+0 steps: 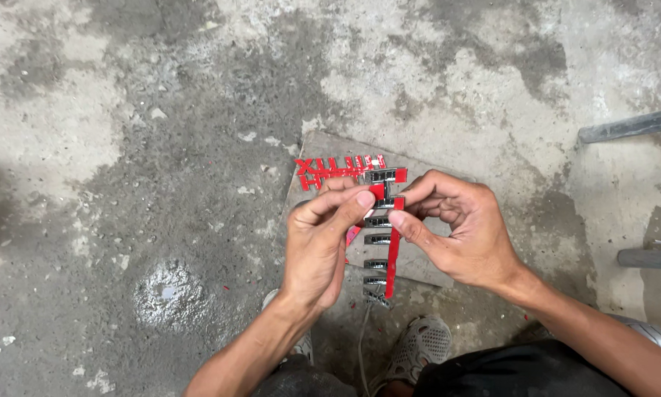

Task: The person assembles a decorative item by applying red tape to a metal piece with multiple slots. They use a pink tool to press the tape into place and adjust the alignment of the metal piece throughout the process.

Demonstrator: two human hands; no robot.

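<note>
My left hand [317, 242] and my right hand [459, 229] both pinch a long red strip [392, 261] that carries several small chrome pieces along one side. The strip hangs down from my fingertips, over the floor. My thumbs and forefingers meet near its upper end. Just beyond my fingers, a row of red cut-out letters [338, 169] lies on a grey flat board [426, 268]. The part of the strip behind my left palm is hidden.
The ground is rough, stained concrete floor [139, 147]. A grey bar [632, 125] lies at the upper right and another grey bar end [650, 257] at the right edge. My shoes [417, 345] stand below the hands. A shiny wet patch [167, 292] sits lower left.
</note>
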